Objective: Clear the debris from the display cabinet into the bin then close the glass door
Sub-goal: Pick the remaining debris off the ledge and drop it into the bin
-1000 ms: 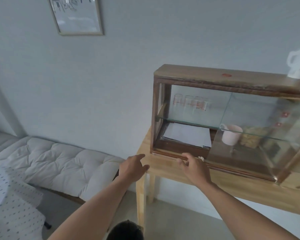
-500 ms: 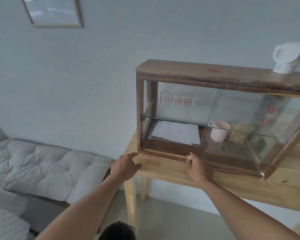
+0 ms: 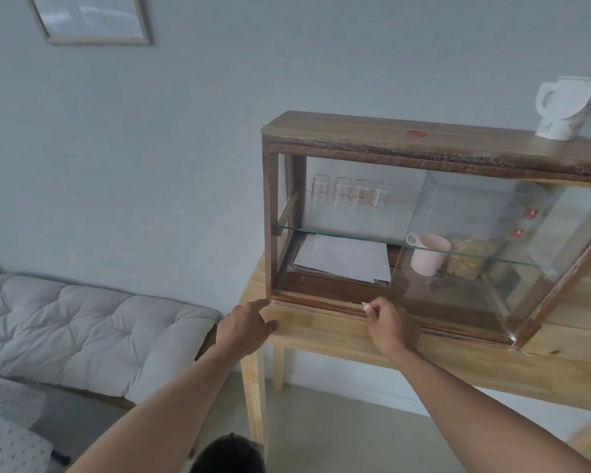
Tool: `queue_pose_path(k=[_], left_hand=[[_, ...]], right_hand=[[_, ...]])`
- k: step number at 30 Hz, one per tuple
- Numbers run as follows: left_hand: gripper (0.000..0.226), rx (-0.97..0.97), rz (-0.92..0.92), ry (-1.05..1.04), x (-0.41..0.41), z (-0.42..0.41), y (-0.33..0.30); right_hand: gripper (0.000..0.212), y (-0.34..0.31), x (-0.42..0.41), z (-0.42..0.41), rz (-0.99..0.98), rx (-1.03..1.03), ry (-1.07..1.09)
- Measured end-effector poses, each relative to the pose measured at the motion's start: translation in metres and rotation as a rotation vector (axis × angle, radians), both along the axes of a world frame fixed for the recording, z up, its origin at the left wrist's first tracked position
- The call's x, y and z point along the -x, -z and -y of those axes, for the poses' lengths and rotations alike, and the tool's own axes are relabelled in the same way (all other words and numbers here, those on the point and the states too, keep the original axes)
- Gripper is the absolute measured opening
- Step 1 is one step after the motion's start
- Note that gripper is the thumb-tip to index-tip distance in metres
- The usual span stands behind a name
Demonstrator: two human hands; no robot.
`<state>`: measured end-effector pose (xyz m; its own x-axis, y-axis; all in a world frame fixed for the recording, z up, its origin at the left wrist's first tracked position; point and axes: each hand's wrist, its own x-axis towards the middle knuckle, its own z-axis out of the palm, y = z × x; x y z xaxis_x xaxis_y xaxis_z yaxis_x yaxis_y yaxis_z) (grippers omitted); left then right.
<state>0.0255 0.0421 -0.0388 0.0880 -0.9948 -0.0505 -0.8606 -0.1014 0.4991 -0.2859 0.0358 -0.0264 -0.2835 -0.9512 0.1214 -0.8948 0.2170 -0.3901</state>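
Head view: a wooden display cabinet point(image 3: 423, 138) sits on a pale wood table point(image 3: 338, 336) right of centre, against a grey wall. The right hand point(image 3: 391, 324) pinches a debris scrap point(image 3: 366, 305) at the cabinet's bottom rail; the left hand point(image 3: 244, 324) hovers loosely open, empty. A cushioned bench point(image 3: 82, 322) fills the lower left.

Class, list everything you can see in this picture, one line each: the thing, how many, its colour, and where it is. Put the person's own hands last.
display cabinet: one, brown wood and glass, on the table.
table: one, light wood, against the wall.
measuring glasses: about four, clear with red marks, upper shelf, left.
papers: one stack, white, cabinet floor, left.
mug: one, pink, cabinet floor, behind the glass door.
jar: one, clear with tan contents, right of the mug.
jug: one, white, on top of the cabinet, right.
picture frame: one, pale frame, on the wall.
bench cushion: one, white, tufted, left.
bin: one, dark, bottom edge, partly seen.
debris: one small pale scrap, pinched in the right hand.
left hand: open, at the cabinet's front left corner.
right hand: at the cabinet's bottom rail.
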Motion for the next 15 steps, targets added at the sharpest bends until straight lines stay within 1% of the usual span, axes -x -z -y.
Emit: queue_pose_path(k=[7, 15], left_hand=[[0.063, 0.009, -0.027, -0.006, -0.006, -0.003, -0.004], [0.065, 0.013, -0.026, -0.048, -0.03, -0.021, -0.013]], right_hand=[[0.019, -0.005, -0.023, -0.004, 0.095, 0.038, -0.058], [0.027, -0.01, -0.073, -0.016, 0.181, 0.08, -0.206]])
